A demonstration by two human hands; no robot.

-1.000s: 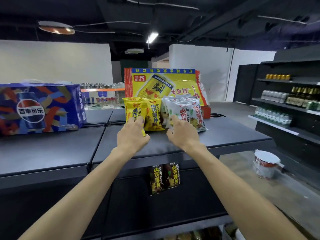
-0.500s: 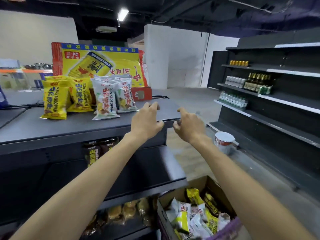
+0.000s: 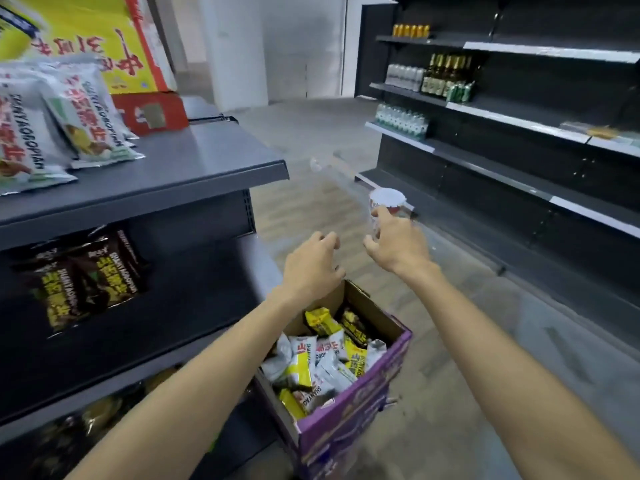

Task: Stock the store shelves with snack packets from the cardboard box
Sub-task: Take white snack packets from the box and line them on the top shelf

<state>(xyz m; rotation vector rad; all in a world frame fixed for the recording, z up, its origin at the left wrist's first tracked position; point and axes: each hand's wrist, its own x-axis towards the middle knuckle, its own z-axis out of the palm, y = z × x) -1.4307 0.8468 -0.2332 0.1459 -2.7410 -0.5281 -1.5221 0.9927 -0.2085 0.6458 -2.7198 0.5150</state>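
Observation:
A purple cardboard box [image 3: 360,415] stands on the floor by the dark shelf unit, filled with several white, yellow and black snack packets [image 3: 320,358]. My left hand [image 3: 313,268] hovers above the box's far rim, fingers loosely curled, holding nothing. My right hand [image 3: 394,242] hangs beside it over the floor, also empty with relaxed fingers. White snack packets [image 3: 86,116] lie on the grey top shelf [image 3: 207,168] at the left. Black packets [image 3: 90,278] stand on the shelf below.
A yellow and red carton [image 3: 114,46] stands behind the white packets. Across the aisle a dark shelving unit [image 3: 519,168] holds bottles and cans [image 3: 446,76]. A white-lidded tub [image 3: 388,199] sits on the floor near its base. More packets fill the lowest left shelf.
Both hands have left the packets on the top shelf and swung right and down over the box. The view has turned down toward the box.

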